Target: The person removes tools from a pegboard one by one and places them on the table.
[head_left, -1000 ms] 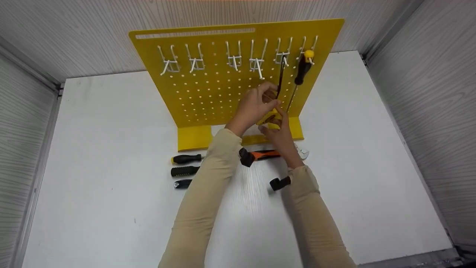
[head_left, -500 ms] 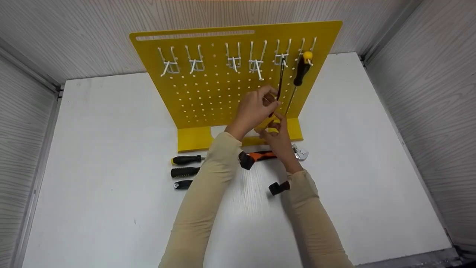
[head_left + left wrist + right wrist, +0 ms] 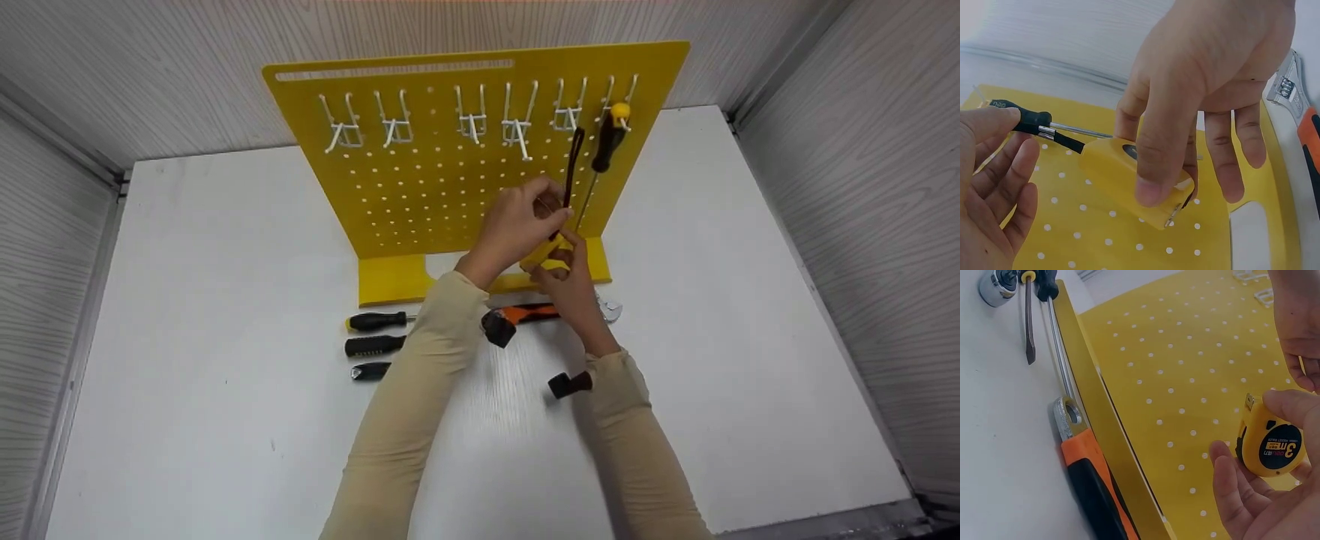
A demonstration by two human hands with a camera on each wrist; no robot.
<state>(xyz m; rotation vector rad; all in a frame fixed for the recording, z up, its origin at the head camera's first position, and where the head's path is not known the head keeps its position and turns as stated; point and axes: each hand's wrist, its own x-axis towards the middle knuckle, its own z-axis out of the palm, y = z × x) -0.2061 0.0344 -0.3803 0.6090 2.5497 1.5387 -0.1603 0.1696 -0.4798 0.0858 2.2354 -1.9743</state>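
Observation:
A yellow tape measure with a black round label is gripped by my right hand, thumb on one side and fingers around the other. My left hand pinches its black wrist strap between thumb and fingers; this shows in the left wrist view too. Above that hand the strap's looped end stands up, just below the tip of a white hook. Both hands are in front of the yellow pegboard. To their right, a black screwdriver with a yellow end hangs from the last hook.
More white hooks line the board's upper part. An orange-and-black adjustable wrench lies before the board's base, under the forearms. A yellow-tipped screwdriver and two other black-handled tools lie to the left, partly hidden by the left sleeve.
The strap's loop, earlier overlapping the white hook, now sits lower and slightly right, apart from its tip. Both hands have shifted slightly down and right with the tape measure.

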